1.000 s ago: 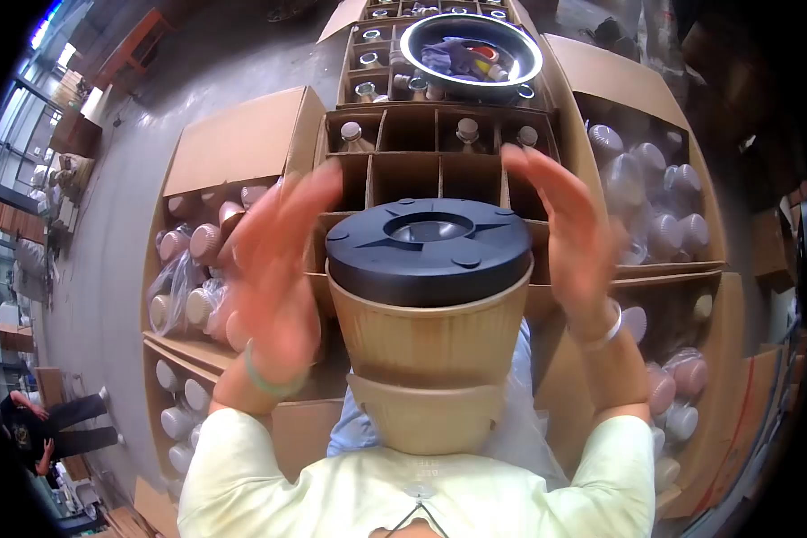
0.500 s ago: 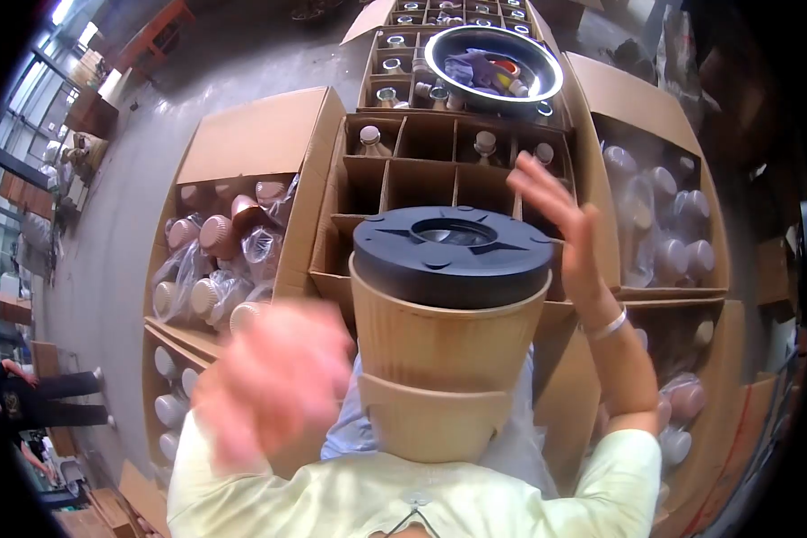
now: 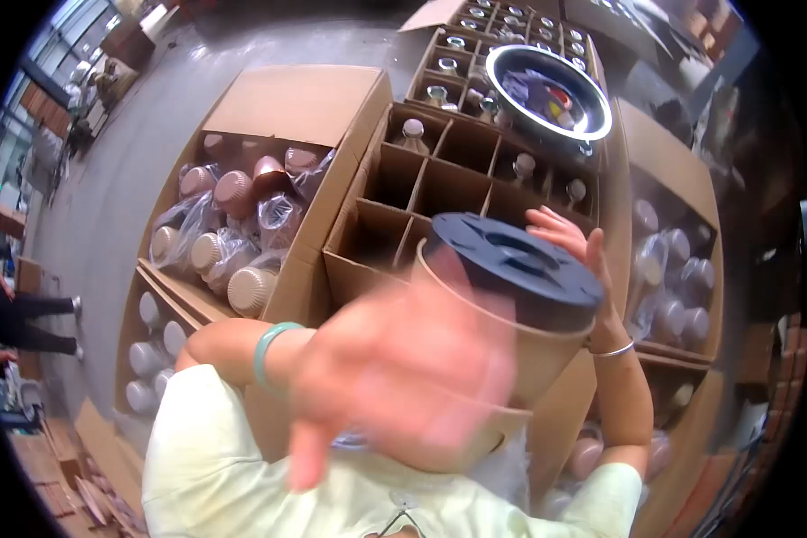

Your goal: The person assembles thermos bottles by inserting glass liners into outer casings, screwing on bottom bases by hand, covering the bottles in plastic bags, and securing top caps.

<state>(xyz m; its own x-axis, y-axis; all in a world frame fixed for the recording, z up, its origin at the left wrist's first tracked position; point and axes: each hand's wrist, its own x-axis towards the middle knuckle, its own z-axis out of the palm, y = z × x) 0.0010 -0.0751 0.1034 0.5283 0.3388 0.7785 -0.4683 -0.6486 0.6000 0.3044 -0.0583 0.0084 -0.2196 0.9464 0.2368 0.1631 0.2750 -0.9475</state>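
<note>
A wide tan cylinder (image 3: pixel 547 363) stands tilted close in front of my chest. On top sits a round black disc (image 3: pixel 551 289) with a hole in its middle. My left hand (image 3: pixel 403 372), below a green bangle, is smeared by motion in front of the cylinder's near side; its fingers and any contact are unclear. My right hand (image 3: pixel 576 244), with a silver bracelet at the wrist, is beside the disc's far right edge, fingers stretched out. Whether it touches the disc is hidden. Just beyond is a divided carton (image 3: pixel 381 211) with several capped bottles (image 3: pixel 412 134).
A metal basin (image 3: pixel 496 85) holding cloth and small items rests on cartons farther back. An open carton of pink ribbed vessels (image 3: pixel 233 193) flanks the left; another, of pale bottles (image 3: pixel 677 255), flanks the right. A person (image 3: pixel 40 309) stands far left.
My left hand has swung rightward across the cylinder's front. The view has shifted and turned, so the cylinder now appears farther right and tilted. My right hand remains beside the disc.
</note>
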